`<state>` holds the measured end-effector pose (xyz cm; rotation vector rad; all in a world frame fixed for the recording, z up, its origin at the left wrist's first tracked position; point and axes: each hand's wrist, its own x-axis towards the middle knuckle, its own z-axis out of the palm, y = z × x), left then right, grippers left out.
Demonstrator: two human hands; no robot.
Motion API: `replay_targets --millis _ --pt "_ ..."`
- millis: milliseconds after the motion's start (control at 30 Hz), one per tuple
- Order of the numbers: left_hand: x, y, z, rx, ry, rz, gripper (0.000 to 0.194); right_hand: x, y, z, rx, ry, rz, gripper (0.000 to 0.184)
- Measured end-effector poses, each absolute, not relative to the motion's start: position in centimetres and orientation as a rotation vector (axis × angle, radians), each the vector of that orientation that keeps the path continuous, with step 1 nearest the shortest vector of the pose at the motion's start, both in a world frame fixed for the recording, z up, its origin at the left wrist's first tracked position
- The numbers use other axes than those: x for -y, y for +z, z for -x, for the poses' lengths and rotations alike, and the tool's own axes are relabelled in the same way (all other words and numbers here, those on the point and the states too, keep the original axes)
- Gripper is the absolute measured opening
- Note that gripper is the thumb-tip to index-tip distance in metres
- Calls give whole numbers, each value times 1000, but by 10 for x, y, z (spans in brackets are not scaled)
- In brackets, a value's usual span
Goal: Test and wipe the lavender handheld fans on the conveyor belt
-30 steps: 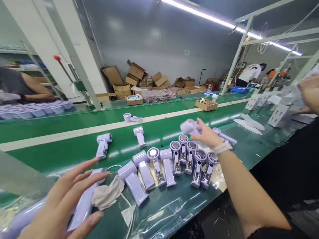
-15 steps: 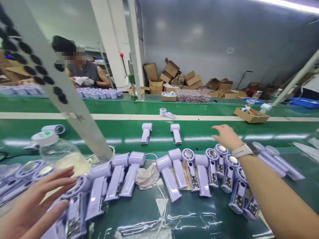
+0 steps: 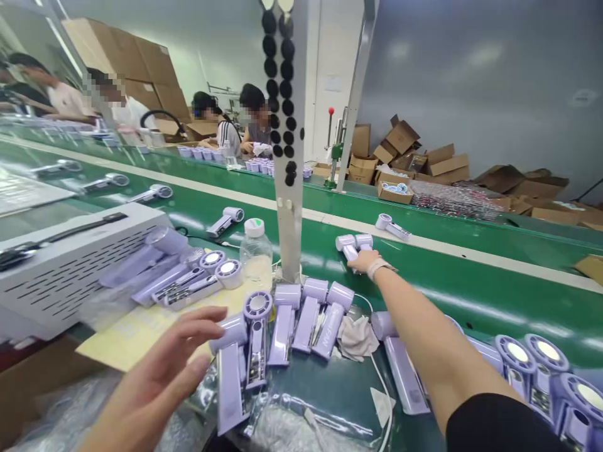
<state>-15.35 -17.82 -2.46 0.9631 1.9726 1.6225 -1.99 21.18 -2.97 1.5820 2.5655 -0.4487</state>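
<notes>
On the green belt, my right hand [image 3: 366,260] is closed around the handles of two lilac handheld fans [image 3: 349,248] that lie side by side; its fingertips are partly hidden. My left hand [image 3: 172,361] hovers open, fingers apart, beside a lilac fan body [image 3: 230,370] at the bench's left, with nothing in it. A row of similar fans [image 3: 285,320] runs along the bench edge, one with its circuit board [image 3: 257,351] exposed. More fans [image 3: 546,355] lie at the right, partly behind my right forearm.
A perforated post [image 3: 288,220] rises behind a plastic jar [image 3: 255,254]. A crumpled cloth [image 3: 357,339] and a white cable lie on the bench. Another fan [image 3: 392,227] sits farther across the belt [image 3: 447,251]. A white vented box [image 3: 85,270] stands left. Co-workers sit across the belt.
The view has turned left. My right hand has reached onto the two belt fans, which stood apart before and now lie together in its grip. My left hand stays open.
</notes>
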Motion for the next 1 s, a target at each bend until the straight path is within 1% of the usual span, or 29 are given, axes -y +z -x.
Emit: replay_targets --millis 100,167,200,267,300,400,467,500,567,600,667,733,767,800,867,900,1000 --pt "153 -30 123 -1620 1717 -802 20 -186 -14 -8 -2676 -545 -1493 28" --pt "128 -38 100 -1220 1690 -663 25 -152 -10 -32 -2772 -580 -1441 32" --pt "113 -42 88 -1036 1673 -590 33 -130 -10 -43 -2832 -594 -1411 35" --pt "85 -48 66 -811 1752 -516 63 -82 -13 -61 -2990 -634 -1313 37" --pt "72 -50 58 -744 1819 -467 70 -59 -15 -69 -3115 -667 -1217 41" --pt "53 -57 46 -717 1902 -300 71 -13 -23 -91 -3255 -797 -1048 58" --pt "55 -62 51 -749 1845 -258 70 -2 -30 -103 -3187 -1054 -959 64" --pt "59 -64 56 -757 1807 -260 69 0 -35 -107 -3138 -1233 -931 62" --pt "69 -68 65 -752 1754 -280 63 2 -50 -108 -3016 -1449 -1019 47" --pt "74 -69 68 -748 1755 -297 61 5 -58 -105 -2958 -1459 -1113 42" --pt "79 -68 71 -750 1808 -342 59 15 -76 -93 -2884 -1343 -1228 29" --pt "79 -63 70 -773 1903 -387 61 30 -86 -80 -2873 -1265 -1135 5" --pt "78 -60 69 -791 1960 -401 61 35 -88 -76 -2882 -1283 -1063 5" --pt "77 -57 67 -810 2009 -408 61 39 -87 -76 -2888 -1300 -997 9" --pt "74 -50 64 -833 2046 -411 62 40 -80 -82 -2841 -1438 -916 7" --pt "73 -47 62 -826 2032 -415 63 38 -75 -89 -2777 -1581 -898 3" --pt "69 -40 53 -724 1978 -438 66 29 -63 -107 -2456 -2165 -807 14"
